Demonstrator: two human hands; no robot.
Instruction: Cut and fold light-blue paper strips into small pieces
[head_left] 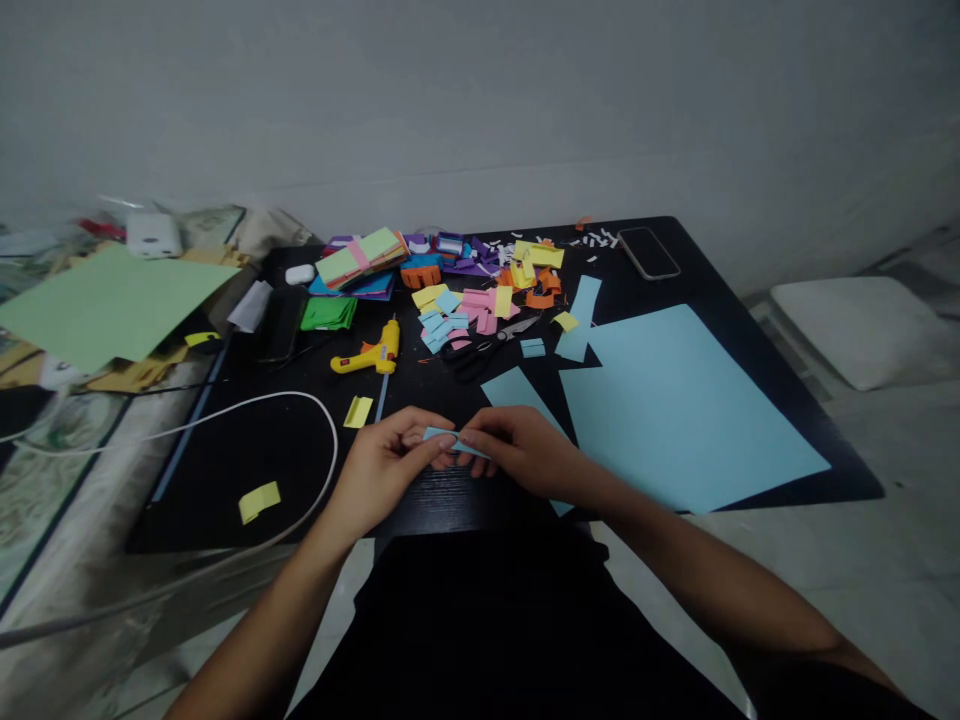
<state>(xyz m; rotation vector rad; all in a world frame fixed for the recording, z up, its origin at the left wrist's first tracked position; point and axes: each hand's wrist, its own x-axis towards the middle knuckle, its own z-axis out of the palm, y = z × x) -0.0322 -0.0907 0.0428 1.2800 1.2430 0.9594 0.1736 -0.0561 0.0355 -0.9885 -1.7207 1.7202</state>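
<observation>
Between my two hands, just above the table's front part, is a small piece of light blue paper (471, 447). My left hand (397, 455) pinches its left end between thumb and fingers. At the other end my right hand (517, 448) grips it, thumb on top. Whether the piece is folded is too small to tell. A light blue paper strip (521, 388) lies partly under my right hand. To its right spreads a large light blue sheet (675, 410). Scissors (487, 347) and a small folded blue piece (532, 348) lie beyond my hands.
A yellow glue gun (371, 350) lies left of the scissors. Folded blue pieces (442, 322), pink pieces (484, 305) and paper scraps cover the back. A white cable (330, 440) loops across the table's left. A phone (649, 253) lies back right, a green sheet (112, 305) far left.
</observation>
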